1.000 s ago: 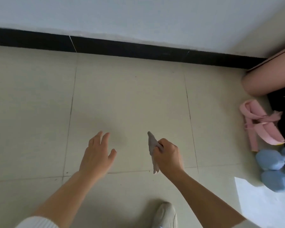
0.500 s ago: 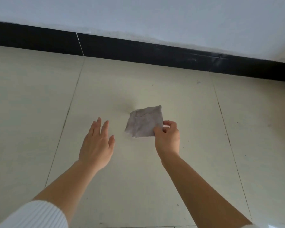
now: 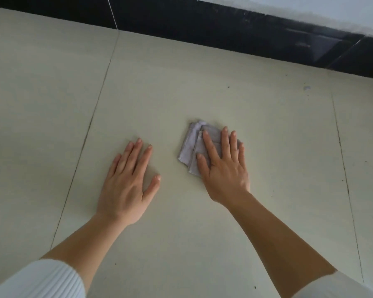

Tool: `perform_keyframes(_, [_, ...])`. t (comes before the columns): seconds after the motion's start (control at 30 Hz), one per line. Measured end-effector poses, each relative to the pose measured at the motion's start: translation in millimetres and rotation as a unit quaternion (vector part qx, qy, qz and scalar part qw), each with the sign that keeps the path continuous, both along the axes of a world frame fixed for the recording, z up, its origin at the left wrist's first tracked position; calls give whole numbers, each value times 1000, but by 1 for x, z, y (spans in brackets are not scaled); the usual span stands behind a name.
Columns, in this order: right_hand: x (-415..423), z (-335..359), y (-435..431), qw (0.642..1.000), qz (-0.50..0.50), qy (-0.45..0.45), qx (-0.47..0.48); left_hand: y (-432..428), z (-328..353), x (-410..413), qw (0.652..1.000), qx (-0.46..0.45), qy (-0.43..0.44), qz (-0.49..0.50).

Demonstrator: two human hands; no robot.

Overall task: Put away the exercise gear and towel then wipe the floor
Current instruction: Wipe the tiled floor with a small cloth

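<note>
Now the small, folded, pale grey-lilac cloth (image 3: 190,146) lies flat on the cream tiled floor (image 3: 181,93), pinned under the person's right hand (image 3: 224,171). That hand's fingers are spread straight across the cloth, so its grip is open, a flat press rather than a pinch. Half a second ago it held the cloth up by one edge between thumb and fingers, clear of the tiles. The change is plain: the cloth has gone down and the pinch has given way to a palm-down press. The left hand (image 3: 127,188) has also come down and rests flat on bare tile near the cloth but apart from it, its grip open and empty; it looks to be taking the person's weight. The view has closed in on the floor, and the pink and blue gear seen a second ago at the right is out of sight, so whether it is all put away cannot be told. Read against the task, this looks like the start of the wiping step. Ahead, the glossy black skirting (image 3: 224,31) bounds the tiles, and a pale smudge (image 3: 306,87) near it lies beyond the cloth. The folded layers sit offset and could slide apart under a hard push.
</note>
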State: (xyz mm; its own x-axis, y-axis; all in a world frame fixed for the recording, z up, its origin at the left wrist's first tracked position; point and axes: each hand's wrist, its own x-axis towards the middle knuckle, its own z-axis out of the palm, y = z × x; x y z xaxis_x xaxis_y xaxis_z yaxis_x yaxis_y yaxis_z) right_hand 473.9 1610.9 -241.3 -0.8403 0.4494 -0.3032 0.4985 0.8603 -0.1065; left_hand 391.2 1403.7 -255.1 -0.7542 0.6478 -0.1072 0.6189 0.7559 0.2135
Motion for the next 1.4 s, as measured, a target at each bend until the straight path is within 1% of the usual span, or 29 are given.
perform_keyframes(0.07, [-9,-4,12,1000,-22,7,19,0,1,-1,1000,3,-1,4])
perform_keyframes(0.23, [-49,-14,63,987,-142,45,60,1,1,-1,1000,7,-2,8])
perform_keyframes(0.33, [-80,-14,92,977,-192,92,29,2,1,-2,1000,15,4,11])
perform_keyframes(0.4, [-97,-15,95,978,-187,88,14,2,0,-1,1000,15,7,12])
perform_keyframes(0.47, [-108,-14,84,985,-153,85,0,1,-1,-1,1000,16,10,13])
perform_keyframes(0.53, [-111,-14,63,990,-98,101,-12,1,-1,-1,1000,14,12,13])
perform_keyframes(0.6, [-100,-14,38,992,-26,125,-9,1,-1,-1,1000,14,15,12])
perform_keyframes(0.7, [-64,-10,8,991,79,101,-45,1,0,-2,1000,16,14,12])
perform_keyframes(0.8, [-14,-4,-7,979,187,62,-52,1,-1,-3,1000,14,9,13])
perform_keyframes(0.9, [30,-5,6,952,304,28,-29,1,-1,-2,1000,14,9,13])
perform_keyframes(0.93, [37,-6,18,944,329,17,-20,1,-1,-2,1000,15,10,11])
perform_keyframes(0.97, [38,-6,34,943,333,11,-5,1,-1,-2,1000,18,11,9])
perform_keyframes(1.0, [36,-7,52,950,313,8,14,1,-1,-2,1000,23,10,8])
perform_keyframes(1.03, [29,-6,71,963,268,10,36,1,-2,-3,1000,26,10,7])
perform_keyframes(1.1, [10,-4,106,991,120,6,61,0,-3,-2,999,31,13,8])
perform_keyframes(1.17, [-15,-4,121,999,-16,6,39,0,-4,-2,999,37,14,7])
perform_keyframes(1.23, [-34,-8,105,994,-108,34,7,-1,-5,-3,999,45,12,6])
perform_keyframes(1.3, [-38,-11,76,989,-130,66,0,-1,-6,-3,999,51,9,7])
perform_keyframes(1.4, [-14,-9,31,996,-64,69,0,-1,-7,-3,999,48,6,9])
